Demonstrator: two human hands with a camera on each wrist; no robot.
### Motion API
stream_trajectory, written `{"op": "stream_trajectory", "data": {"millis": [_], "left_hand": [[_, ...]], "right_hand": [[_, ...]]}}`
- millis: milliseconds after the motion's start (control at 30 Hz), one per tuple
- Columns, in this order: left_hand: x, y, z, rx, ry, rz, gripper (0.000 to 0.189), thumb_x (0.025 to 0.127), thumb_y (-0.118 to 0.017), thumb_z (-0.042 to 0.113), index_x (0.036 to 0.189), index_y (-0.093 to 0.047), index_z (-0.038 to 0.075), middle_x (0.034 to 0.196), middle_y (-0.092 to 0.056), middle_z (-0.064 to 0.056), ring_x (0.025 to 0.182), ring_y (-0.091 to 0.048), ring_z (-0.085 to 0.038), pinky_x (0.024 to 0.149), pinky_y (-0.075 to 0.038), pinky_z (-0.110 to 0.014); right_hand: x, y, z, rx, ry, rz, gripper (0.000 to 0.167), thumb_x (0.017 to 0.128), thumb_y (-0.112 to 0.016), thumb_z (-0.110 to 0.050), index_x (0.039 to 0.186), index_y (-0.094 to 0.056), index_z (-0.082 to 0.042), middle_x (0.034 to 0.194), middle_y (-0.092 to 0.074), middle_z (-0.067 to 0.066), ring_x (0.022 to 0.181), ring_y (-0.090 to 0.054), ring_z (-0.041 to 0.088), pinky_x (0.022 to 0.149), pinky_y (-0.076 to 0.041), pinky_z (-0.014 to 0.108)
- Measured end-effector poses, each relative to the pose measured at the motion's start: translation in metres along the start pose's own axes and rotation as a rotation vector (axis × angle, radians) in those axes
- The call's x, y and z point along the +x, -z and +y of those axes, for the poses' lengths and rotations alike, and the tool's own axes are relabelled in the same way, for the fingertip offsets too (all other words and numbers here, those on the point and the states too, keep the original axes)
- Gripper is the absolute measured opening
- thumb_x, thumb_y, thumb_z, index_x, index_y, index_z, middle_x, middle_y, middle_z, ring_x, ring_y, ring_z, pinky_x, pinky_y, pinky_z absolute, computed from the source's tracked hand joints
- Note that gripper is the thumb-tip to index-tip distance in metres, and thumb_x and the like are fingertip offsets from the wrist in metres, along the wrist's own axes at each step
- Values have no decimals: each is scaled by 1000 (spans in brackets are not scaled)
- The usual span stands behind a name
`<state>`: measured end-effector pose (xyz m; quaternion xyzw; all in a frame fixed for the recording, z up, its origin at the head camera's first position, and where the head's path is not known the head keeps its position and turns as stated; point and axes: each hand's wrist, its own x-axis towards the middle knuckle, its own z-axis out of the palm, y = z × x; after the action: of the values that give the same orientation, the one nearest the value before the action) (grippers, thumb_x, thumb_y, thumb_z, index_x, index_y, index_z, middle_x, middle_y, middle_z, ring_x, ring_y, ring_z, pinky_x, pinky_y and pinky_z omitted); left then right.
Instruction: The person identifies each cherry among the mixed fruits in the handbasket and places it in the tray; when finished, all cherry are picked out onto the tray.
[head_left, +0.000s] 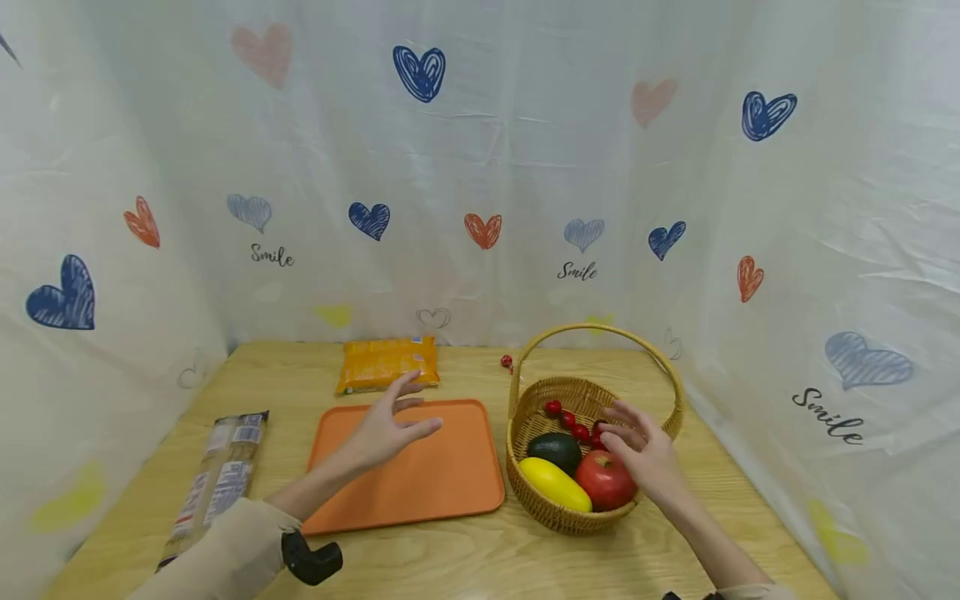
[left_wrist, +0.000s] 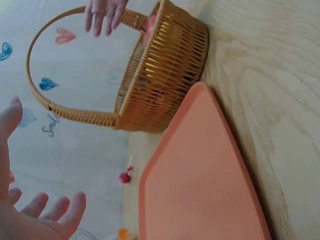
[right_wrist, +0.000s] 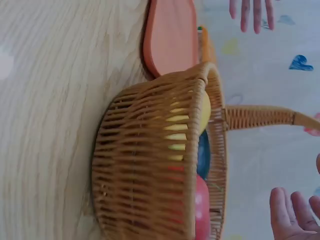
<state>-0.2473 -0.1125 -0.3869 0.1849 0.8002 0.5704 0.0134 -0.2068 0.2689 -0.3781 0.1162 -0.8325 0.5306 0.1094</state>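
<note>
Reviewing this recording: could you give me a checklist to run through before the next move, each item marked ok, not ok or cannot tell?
1. Left hand free: ok, holding nothing, over the orange tray.
2. Right hand free: ok, holding nothing, over the basket.
3. Basket upright: ok, standing on the table beside the tray.
4. Larger fruit inside the basket: ok, the avocado, yellow fruit and pomegranate all sit within the rim.
5. Tray flat on the table: ok.
6. Number of red round pieces in the basket: cannot tell, the right hand partly hides them in the head view.
</note>
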Motion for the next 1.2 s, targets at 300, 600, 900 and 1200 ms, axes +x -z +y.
{"op": "stream_trajectory", "data": {"millis": [300, 600, 900, 1200], "left_hand": [[17, -21, 4, -53, -42, -29, 78, 85, -72, 29, 148, -27, 18, 141, -39, -13, 129, -39, -33, 96, -43, -45], [41, -66, 31, -161, -112, -103, 74, 86, -72, 27, 147, -30, 20, 137, -43, -10, 127, -42, -29, 96, -43, -43], [64, -111, 46, -163, -141, -148, 68, 88, -69, 29, 145, -34, 18, 132, -47, -8, 121, -47, -29, 93, -47, -37], [108, -158, 38, -123, -43, -133, 67, 87, -69, 36, 143, -38, 18, 133, -49, -10, 120, -49, -27, 94, -44, -43]], "right_hand": [[-26, 46, 5, -24, 55, 334, 28, 93, -60, -6, 116, -54, 8, 95, -62, -8, 86, -61, 3, 74, -50, 17], [-11, 61, 19, -40, -132, 259, 65, 99, -50, -32, 153, -17, -18, 147, -30, 7, 131, -34, 25, 85, -36, 6], [-2, 52, 33, 21, -83, 265, 53, 102, -43, -25, 148, -28, -4, 139, -41, 19, 118, -49, 4, 86, -43, 11], [0, 52, 35, 30, -64, 270, 50, 102, -42, -23, 146, -32, -3, 138, -41, 22, 114, -48, -2, 86, -43, 12]]}}
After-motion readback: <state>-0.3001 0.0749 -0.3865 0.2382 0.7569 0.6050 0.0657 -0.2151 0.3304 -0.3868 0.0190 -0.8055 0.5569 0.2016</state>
